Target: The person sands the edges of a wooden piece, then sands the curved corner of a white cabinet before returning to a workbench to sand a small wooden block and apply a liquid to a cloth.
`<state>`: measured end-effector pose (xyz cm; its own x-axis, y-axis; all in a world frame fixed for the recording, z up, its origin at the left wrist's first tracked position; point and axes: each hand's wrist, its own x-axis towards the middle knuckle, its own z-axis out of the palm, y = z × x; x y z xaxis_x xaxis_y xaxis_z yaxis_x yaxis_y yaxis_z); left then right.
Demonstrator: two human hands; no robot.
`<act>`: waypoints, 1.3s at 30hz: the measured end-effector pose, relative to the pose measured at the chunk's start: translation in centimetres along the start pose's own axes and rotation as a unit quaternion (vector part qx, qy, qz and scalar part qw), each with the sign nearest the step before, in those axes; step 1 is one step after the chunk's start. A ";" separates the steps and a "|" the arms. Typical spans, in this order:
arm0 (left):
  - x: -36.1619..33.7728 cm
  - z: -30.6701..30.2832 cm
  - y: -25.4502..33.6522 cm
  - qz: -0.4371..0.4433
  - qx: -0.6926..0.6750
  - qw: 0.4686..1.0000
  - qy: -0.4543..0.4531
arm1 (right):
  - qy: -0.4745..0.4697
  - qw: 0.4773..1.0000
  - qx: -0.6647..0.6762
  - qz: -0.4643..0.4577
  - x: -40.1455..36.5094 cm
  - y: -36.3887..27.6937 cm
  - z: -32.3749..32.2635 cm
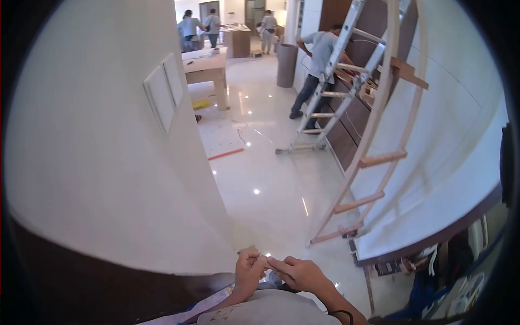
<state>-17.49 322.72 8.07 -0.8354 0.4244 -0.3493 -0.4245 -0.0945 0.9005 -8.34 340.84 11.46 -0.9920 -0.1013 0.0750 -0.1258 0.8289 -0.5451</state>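
My left hand (249, 269) and my right hand (295, 272) meet in front of my body at the bottom centre. The fingers of both are closed and pinched together, their tips touching or nearly touching. Whatever lies between the fingertips is too small to make out. A dark band circles my right wrist. Just below the hands is my light grey shirt (271, 309).
A wooden ladder (382, 157) leans on the right wall, with a metal ladder (336, 95) behind it. A person (319, 54) bends beside that one. Further back are a wooden table (208, 67), several people and a bin (286, 65). A red strip (226, 154) lies on the floor.
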 end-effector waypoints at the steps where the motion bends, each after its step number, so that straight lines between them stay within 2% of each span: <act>1: 0.8 1.0 1.0 0.008 -0.003 1.000 0.009 | -0.025 1.000 0.009 -0.007 1.4 1.2 -1.7; 5: 3.5 2.1 3.0 0.039 0.010 0.994 0.097 | -0.061 0.995 0.019 -0.076 6.7 3.6 -4.6; 7: 5.8 2.0 3.4 0.065 0.009 0.990 0.122 | -0.143 0.984 -0.002 -0.111 10.7 5.1 -6.5; 8: 7.4 1.9 3.6 0.066 0.021 0.987 0.146 | -0.143 0.983 -0.002 -0.116 12.6 6.0 -7.1; 10: 11.0 2.6 3.8 0.065 0.028 0.983 0.172 | -0.232 0.963 -0.019 -0.135 16.6 8.5 -8.2; 11: 12.5 3.1 4.2 0.041 0.042 0.982 0.181 | -0.236 0.962 -0.015 -0.138 18.6 10.3 -8.5; 13: 16.6 4.3 5.8 0.021 0.054 0.979 0.194 | -0.310 0.942 0.033 -0.125 23.7 14.6 -9.3; 15: 21.3 4.8 7.3 -0.014 -0.138 0.982 0.130 | -0.316 0.936 0.051 -0.149 29.6 19.8 -10.2; 17: 27.5 4.2 7.1 -0.010 -0.116 0.984 0.137 | -0.327 0.926 0.085 -0.167 34.0 22.9 -11.4; 19: 34.1 5.2 8.7 0.014 -0.100 0.986 0.134 | -0.336 0.926 0.025 -0.169 40.1 23.9 -14.7; 20: 37.1 5.8 10.1 0.027 -0.090 0.983 0.158 | -0.298 0.932 -0.009 -0.204 42.4 25.0 -16.0; 21: 39.2 6.1 11.3 0.032 -0.080 0.979 0.185 | -0.300 0.931 -0.006 -0.209 44.7 26.5 -16.6; 24: 45.7 7.1 15.5 0.060 -0.074 0.979 0.182 | -0.277 0.931 0.045 -0.234 52.7 30.9 -18.2; 26: 50.7 6.8 16.9 0.053 -0.067 0.975 0.204 | -0.277 0.917 0.032 -0.285 58.0 32.7 -19.1; 31: 65.9 4.7 20.5 0.032 0.002 0.966 0.258 | -0.325 0.898 -0.003 -0.297 73.7 37.7 -20.7; 33: 72.9 3.7 23.5 0.068 -0.037 0.972 0.224 | -0.333 0.896 -0.011 -0.294 80.7 40.2 -20.6; 34: 76.2 3.3 25.3 0.085 -0.098 0.974 0.183 | -0.329 0.902 0.007 -0.278 84.3 41.9 -20.5; 35: 79.5 2.2 27.4 0.090 -0.096 0.975 0.181 | -0.323 0.909 0.021 -0.263 88.1 43.1 -21.1; 38: 90.1 1.2 31.9 0.091 -0.145 0.983 0.073 | -0.310 0.922 -0.019 -0.233 96.7 46.6 -24.5; 39: 93.2 0.9 33.1 0.085 -0.143 0.983 0.074 | -0.290 0.933 -0.020 -0.212 99.2 47.5 -25.7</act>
<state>-109.09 359.91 5.60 -0.9357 0.2472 -0.2518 -0.3366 -0.4107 0.8474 -112.59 384.25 14.47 -0.6919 -0.6953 -0.1945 -0.5182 0.6659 -0.5367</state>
